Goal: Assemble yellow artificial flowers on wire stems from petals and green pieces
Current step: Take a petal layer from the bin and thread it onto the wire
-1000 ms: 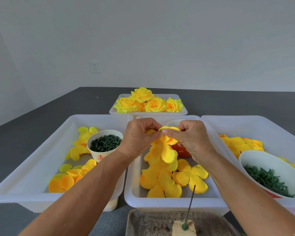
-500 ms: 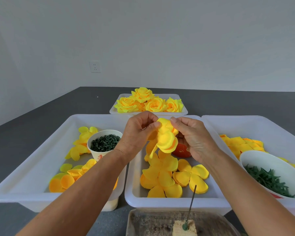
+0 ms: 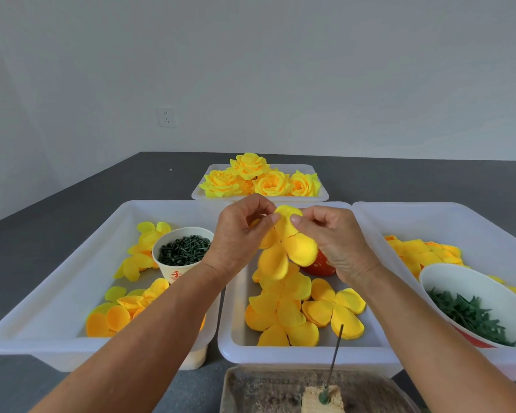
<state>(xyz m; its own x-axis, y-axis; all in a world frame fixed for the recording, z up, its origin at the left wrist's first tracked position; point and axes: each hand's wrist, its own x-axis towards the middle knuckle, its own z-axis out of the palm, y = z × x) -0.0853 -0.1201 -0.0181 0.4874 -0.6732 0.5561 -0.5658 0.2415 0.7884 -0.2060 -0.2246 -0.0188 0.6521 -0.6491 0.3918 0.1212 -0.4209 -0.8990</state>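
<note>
— What are the hands doing?

— Both are raised over the middle tray. The left hand pinches the top of a yellow petal piece between thumb and forefinger, and the right hand pinches the same piece from the other side, fingers curled round its upper edge. Its lobes hang down between the two wrists.

— And below them?

— Loose yellow petals lie heaped in that tray, with a red cup partly hidden behind the right hand. Nearer me, a thin wire stem stands tilted in a small foam block on a brownish tray.

— The sides?

— The left tray holds more petals and a paper cup of dark green pieces. The right tray holds orange-yellow petals and a white bowl of green strips, tipped toward me.

— Farther back?

— A smaller tray with finished yellow flowers, just beyond the hands.

— And the room?

— Everything sits on a dark grey tabletop that runs to plain pale walls meeting in a corner. A white wall socket is set low on the wall, above the tabletop's far edge
</note>
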